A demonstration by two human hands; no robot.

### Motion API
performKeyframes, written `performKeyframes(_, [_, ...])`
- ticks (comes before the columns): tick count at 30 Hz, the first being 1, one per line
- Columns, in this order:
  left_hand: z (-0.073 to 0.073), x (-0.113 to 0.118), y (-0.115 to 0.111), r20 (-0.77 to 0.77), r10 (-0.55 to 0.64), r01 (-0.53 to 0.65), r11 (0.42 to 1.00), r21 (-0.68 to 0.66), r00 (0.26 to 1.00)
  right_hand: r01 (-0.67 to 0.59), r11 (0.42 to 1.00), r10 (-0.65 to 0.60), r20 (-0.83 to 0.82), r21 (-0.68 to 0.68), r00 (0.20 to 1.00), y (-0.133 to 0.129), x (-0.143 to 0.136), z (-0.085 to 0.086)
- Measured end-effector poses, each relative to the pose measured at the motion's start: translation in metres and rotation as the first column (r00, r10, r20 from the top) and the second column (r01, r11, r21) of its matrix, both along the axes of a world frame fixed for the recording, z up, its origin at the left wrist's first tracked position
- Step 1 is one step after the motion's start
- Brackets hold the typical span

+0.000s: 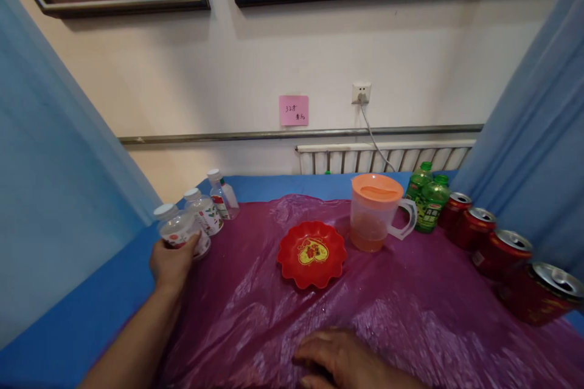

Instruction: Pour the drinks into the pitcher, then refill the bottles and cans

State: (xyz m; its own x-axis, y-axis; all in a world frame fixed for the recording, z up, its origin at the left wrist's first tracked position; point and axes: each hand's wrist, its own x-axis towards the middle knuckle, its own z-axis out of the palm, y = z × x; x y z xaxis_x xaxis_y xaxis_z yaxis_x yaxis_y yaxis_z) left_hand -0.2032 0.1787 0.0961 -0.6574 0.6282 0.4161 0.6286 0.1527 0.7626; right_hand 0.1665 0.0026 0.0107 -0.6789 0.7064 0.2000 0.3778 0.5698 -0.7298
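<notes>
In the head view, the left hand (172, 262) wraps its fingers (191, 242) around the nearest small bottle (180, 231) at the left edge of the purple plastic sheet (255, 316). The bottle is clear with a white cap and a red-and-white label; it leans, its long axis tilted with the cap pointing up and to the left, away from the person. The thumb lies across its lower front, so the hand is clasping it. Two more white-capped bottles (207, 211) stand just behind it in a row running toward the wall, the farthest (223, 194) tilted as well.

The right hand (340, 358) lies palm down on the sheet at the lower edge of the view, fingers loosely spread and grasping nothing.

Near the middle of the sheet sits a red scalloped plate (292, 255) with a yellow heart design. Just beyond it to the right stands a clear pitcher (371, 216) with an orange lid, holding a little orange liquid. Two green bottles (429, 200) stand beside its handle, and a row of red cans (502, 252) runs along the right side.

The table (82, 316) is covered in blue cloth under the sheet. Blue curtains (538, 121) hang on both sides. On the pale wall are a pink note (294, 110), a socket (361, 92) with a cable, and a radiator (383, 159).
</notes>
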Motion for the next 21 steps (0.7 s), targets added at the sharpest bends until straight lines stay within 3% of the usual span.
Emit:
performKeyframes(3, [0.010, 0.029, -0.016, 0.103, -0.075, 0.073, 0.997, 0.023, 0.992, 0.060, 0.998, -0.061, -0.042, -0.023, 0.997, -0.004, 0.011, 0.002])
performKeyframes(7, [0.020, 0.088, -0.029, 0.201, -0.331, 0.317, 0.943, 0.096, 0.922, 0.091, 0.994, -0.099, -0.133, -0.059, 0.986, -0.006, 0.019, 0.009])
performKeyframes(10, [0.027, 0.133, -0.024, 0.350, -0.548, 0.502, 0.837, 0.220, 0.760, 0.108, 0.989, -0.122, -0.147, -0.099, 0.982, -0.005, 0.021, 0.013])
performKeyframes(13, [0.027, 0.165, -0.010, 0.408, -0.657, 0.597, 0.751, 0.282, 0.634, 0.123, 0.985, -0.138, -0.127, -0.124, 0.982, -0.001, 0.025, 0.011])
performKeyframes(15, [0.019, 0.176, -0.002, 0.342, -0.679, 0.624, 0.733, 0.270, 0.650, 0.132, 0.984, -0.146, -0.115, -0.120, 0.983, 0.002, 0.031, 0.008])
performKeyframes(17, [0.007, 0.180, 0.003, 0.183, -0.686, 0.652, 0.726, 0.219, 0.704, 0.159, 0.982, -0.169, -0.108, -0.100, 0.980, 0.005, 0.038, 0.008])
performKeyframes(21, [-0.022, 0.179, 0.003, -0.184, -0.675, 0.697, 0.708, 0.112, 0.715, 0.319, 0.948, -0.313, -0.164, 0.014, 0.936, 0.014, 0.053, 0.026])
